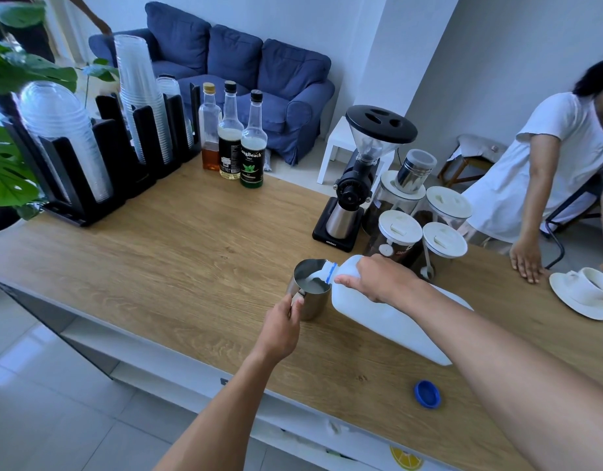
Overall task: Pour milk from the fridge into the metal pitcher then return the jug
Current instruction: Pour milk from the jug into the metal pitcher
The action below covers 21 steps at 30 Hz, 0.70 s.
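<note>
A white plastic milk jug [385, 317] is tipped on its side over the wooden counter [191, 253], its open neck resting over the rim of the metal pitcher [310, 283]. Milk runs from the neck into the pitcher, where a white pool shows. My right hand [378, 278] grips the jug near its handle and shoulder. My left hand [281, 329] holds the pitcher's handle from the near side. The jug's blue cap [427, 394] lies loose on the counter to the right, close to the front edge.
A coffee grinder [357, 175] and several lidded jars [400, 232] stand just behind the jug. Three syrup bottles [230, 134] and cup holders [99, 158] sit at the back left. Another person's hand [527, 263] rests on the counter beside a white cup and saucer [585, 294].
</note>
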Each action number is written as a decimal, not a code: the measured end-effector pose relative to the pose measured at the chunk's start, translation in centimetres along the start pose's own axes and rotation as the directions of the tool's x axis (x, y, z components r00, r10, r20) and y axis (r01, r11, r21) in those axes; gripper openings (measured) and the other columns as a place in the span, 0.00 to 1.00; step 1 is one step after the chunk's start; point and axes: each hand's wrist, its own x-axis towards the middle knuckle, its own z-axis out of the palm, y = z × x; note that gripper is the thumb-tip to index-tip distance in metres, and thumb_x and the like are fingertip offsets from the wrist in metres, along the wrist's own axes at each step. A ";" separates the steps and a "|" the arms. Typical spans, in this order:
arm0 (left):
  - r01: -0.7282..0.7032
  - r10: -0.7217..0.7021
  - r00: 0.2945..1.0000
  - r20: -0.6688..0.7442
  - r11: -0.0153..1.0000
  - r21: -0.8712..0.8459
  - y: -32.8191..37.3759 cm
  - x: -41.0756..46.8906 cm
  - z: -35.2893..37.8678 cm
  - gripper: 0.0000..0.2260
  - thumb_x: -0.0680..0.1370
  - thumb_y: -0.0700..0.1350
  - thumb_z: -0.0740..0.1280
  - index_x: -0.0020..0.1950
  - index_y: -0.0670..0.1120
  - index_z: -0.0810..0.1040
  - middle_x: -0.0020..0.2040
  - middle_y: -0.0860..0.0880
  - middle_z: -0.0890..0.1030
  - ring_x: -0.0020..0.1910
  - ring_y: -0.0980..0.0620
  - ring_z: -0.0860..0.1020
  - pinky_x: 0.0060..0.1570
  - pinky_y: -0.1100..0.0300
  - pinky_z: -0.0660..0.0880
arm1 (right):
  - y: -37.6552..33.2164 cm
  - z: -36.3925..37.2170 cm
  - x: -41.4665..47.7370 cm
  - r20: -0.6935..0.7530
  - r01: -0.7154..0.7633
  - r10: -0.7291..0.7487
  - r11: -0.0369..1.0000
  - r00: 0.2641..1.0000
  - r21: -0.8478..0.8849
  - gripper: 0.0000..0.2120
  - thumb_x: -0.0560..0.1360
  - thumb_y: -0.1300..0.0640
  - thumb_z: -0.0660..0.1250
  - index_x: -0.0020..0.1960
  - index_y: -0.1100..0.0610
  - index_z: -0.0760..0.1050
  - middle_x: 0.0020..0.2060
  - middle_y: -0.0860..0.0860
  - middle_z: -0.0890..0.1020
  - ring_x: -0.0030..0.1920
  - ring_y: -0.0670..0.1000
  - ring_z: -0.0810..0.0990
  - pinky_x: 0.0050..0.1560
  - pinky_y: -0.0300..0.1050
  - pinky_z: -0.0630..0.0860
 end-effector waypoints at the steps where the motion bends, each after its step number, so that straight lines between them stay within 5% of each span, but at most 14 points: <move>1: 0.003 -0.003 1.000 -0.001 1.000 0.001 0.0 0.0 0.0 0.13 0.86 0.50 0.55 0.56 0.46 0.77 0.34 0.54 0.73 0.32 0.58 0.69 0.37 0.59 0.68 | 0.0 0.0 0.0 -0.001 0.002 -0.002 1.000 1.000 0.001 0.27 0.76 0.32 0.54 0.32 0.53 0.62 0.30 0.49 0.68 0.27 0.48 0.65 0.26 0.43 0.58; 4: 0.004 -0.004 1.000 -0.009 1.000 0.005 0.0 0.0 0.0 0.13 0.86 0.50 0.55 0.53 0.45 0.77 0.34 0.53 0.74 0.32 0.59 0.70 0.36 0.59 0.68 | 0.0 0.0 -0.1 -0.002 0.000 0.000 1.000 1.000 0.004 0.27 0.76 0.33 0.54 0.32 0.53 0.61 0.30 0.49 0.68 0.27 0.47 0.65 0.26 0.43 0.58; 8: -0.002 0.002 1.000 -0.008 1.000 0.005 0.0 -0.1 0.0 0.15 0.86 0.50 0.55 0.55 0.42 0.77 0.43 0.41 0.81 0.41 0.45 0.77 0.45 0.47 0.74 | 0.0 0.0 -0.1 0.001 0.008 -0.008 1.000 1.000 0.011 0.27 0.76 0.33 0.54 0.32 0.54 0.62 0.28 0.49 0.68 0.26 0.47 0.65 0.25 0.43 0.58; 13: 0.002 -0.002 1.000 -0.012 1.000 -0.007 -0.1 0.0 0.0 0.14 0.86 0.50 0.55 0.58 0.46 0.78 0.38 0.54 0.77 0.38 0.56 0.74 0.44 0.55 0.72 | 0.0 0.0 0.1 0.008 0.000 0.000 1.000 1.000 0.021 0.28 0.76 0.32 0.55 0.31 0.55 0.61 0.27 0.50 0.68 0.25 0.49 0.65 0.26 0.44 0.59; 17: -0.007 0.007 1.000 -0.020 1.000 -0.014 -0.1 -0.1 0.1 0.13 0.86 0.50 0.55 0.55 0.48 0.78 0.35 0.58 0.74 0.35 0.61 0.73 0.38 0.64 0.69 | -0.1 0.0 0.2 0.003 -0.001 0.001 1.000 1.000 0.024 0.27 0.76 0.33 0.55 0.31 0.54 0.60 0.28 0.49 0.67 0.26 0.48 0.64 0.26 0.43 0.58; 21: -0.023 0.023 0.999 -0.027 1.000 0.000 0.0 0.0 0.1 0.12 0.86 0.50 0.55 0.55 0.49 0.77 0.32 0.58 0.72 0.32 0.62 0.72 0.35 0.64 0.67 | -0.1 0.0 0.1 -0.007 0.004 -0.004 1.000 1.000 0.022 0.27 0.76 0.33 0.55 0.31 0.53 0.59 0.27 0.49 0.67 0.25 0.47 0.64 0.25 0.43 0.57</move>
